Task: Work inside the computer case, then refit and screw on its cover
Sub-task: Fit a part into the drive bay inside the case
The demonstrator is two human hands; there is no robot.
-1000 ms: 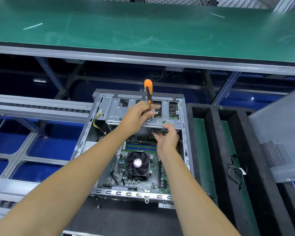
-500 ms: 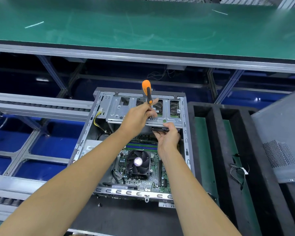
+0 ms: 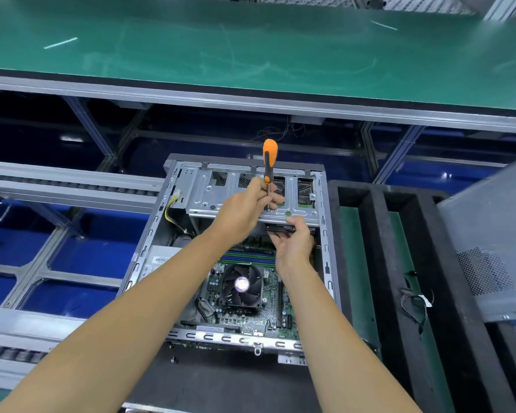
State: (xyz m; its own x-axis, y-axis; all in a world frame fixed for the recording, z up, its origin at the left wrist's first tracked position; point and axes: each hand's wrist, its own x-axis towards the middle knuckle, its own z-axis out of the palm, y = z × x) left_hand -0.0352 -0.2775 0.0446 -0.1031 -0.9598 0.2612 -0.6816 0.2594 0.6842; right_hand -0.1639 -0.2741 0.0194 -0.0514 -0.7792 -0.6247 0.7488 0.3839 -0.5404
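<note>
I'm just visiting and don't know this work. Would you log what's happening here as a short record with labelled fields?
Setting: open computer case lying on a dark mat
Left hand: grips the shaft of an orange-handled screwdriver, held upright, tip on the metal drive cage
Right hand: holds a black part under the cage's front edge
Inside case: cooler fan on the motherboard
Cover: off, leaning at the right
Stage: inside work underway; cover not yet refitted
</note>
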